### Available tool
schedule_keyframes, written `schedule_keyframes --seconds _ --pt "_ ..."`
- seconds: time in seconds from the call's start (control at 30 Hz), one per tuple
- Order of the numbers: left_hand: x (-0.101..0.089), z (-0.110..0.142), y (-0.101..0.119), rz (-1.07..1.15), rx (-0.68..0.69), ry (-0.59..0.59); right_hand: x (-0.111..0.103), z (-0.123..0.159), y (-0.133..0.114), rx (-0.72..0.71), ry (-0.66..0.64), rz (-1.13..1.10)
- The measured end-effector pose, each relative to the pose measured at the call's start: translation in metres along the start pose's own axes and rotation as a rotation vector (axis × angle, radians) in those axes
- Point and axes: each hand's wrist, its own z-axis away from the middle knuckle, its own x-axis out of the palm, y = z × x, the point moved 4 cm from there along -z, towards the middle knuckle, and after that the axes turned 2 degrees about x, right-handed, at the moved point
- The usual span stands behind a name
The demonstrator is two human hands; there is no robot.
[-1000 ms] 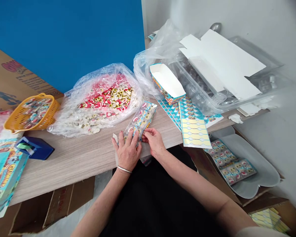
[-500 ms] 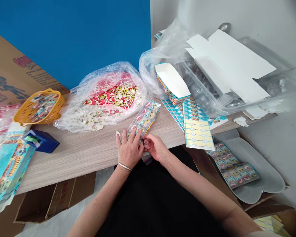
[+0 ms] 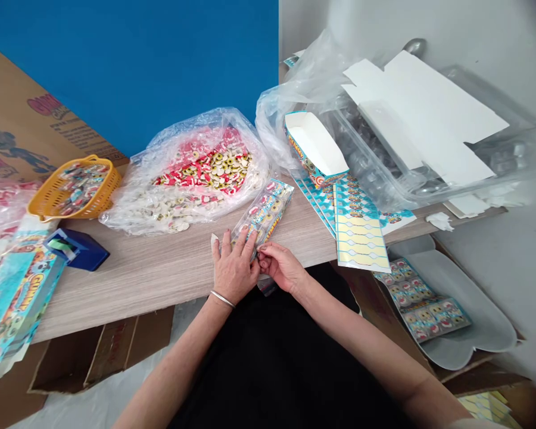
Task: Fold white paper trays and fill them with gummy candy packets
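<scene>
A clear plastic pack of round candies [image 3: 270, 207] with a colourful printed edge lies slantwise on the table near its front edge. My left hand [image 3: 233, 269] rests flat over its near end, fingers spread, pressing it down. A small white corner of paper [image 3: 213, 239] pokes out beside the left fingertips. At the near right corner of the pack, my right hand [image 3: 280, 264] is closed, thumb and fingers pinched together. What sits between those fingers is hidden.
Behind the pack, a clear bag [image 3: 205, 173] holds red and yellow-white pieces. Left are an orange basket [image 3: 107, 193] and a blue tape dispenser [image 3: 87, 251]. Right are an open printed box [image 3: 317, 143], label sheets [image 3: 361, 238] and a plastic tub [image 3: 402, 196]. Filled packs [image 3: 433, 316] lie lower right.
The camera's view has shifted slightly. My right fingers have moved a little at the pack's corner; my left hand stays flat on the pack.
</scene>
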Motion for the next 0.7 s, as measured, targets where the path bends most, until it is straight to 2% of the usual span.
schedule_keyframes --seconds 0.27,0.43,0.5,0.57,0.63,0.7 --pt "-0.002 0.001 -0.001 -0.011 0.033 -0.015 0.001 0.000 0.005 -0.007 0.037 0.133" --pt "-0.004 0.002 0.001 -0.045 0.057 -0.002 -0.005 -0.003 0.008 -0.070 0.140 0.213" --pt "-0.004 0.002 0.002 -0.056 0.060 0.000 -0.010 -0.004 0.004 -0.172 0.227 0.250" --pt "-0.003 0.002 0.002 -0.062 0.059 0.001 -0.011 -0.001 -0.005 -0.369 0.303 0.337" --pt "-0.003 0.002 0.001 -0.062 0.052 0.000 -0.008 0.004 -0.015 -0.592 0.323 0.499" --pt "-0.003 0.001 0.001 -0.058 0.049 -0.005 -0.003 0.008 -0.019 -0.737 0.314 0.660"
